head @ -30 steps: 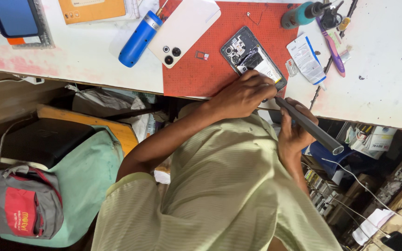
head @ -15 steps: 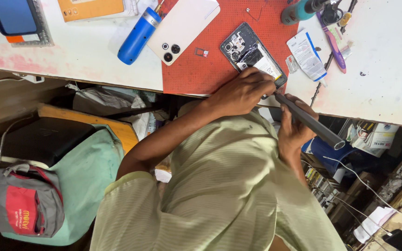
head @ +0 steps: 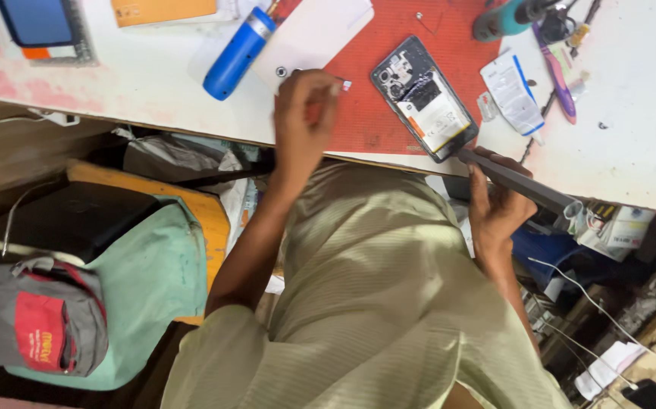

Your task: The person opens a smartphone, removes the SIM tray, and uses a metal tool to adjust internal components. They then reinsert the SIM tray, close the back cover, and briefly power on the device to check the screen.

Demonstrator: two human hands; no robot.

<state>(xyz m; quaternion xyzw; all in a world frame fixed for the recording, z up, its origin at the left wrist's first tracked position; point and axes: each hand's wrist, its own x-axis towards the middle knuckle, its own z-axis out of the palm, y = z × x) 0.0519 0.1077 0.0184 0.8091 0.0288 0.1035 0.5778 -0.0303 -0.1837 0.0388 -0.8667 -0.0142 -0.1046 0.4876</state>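
The left hand [head: 305,113] pinches a small white piece [head: 345,85] in its fingers [head: 328,83]. The opened phone [head: 422,98] lies at its three o'clock on the surface [head: 146,83]. The right hand [head: 498,208] wraps a dark tool [head: 521,185].

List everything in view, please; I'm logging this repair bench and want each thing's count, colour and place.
opened phone: 1, black, on the red mat
red mat: 1, on the white bench
back cover: 1, white, mat's far-left edge
bottle: 1, blue, beside the cover
toothbrush: 1, purple, right of the phone
backpack: 1, grey and red, on the floor
grey tool: 1, at the bench edge
left hand: 1, fingers pinched over the mat
right hand: 1, gripping the grey tool
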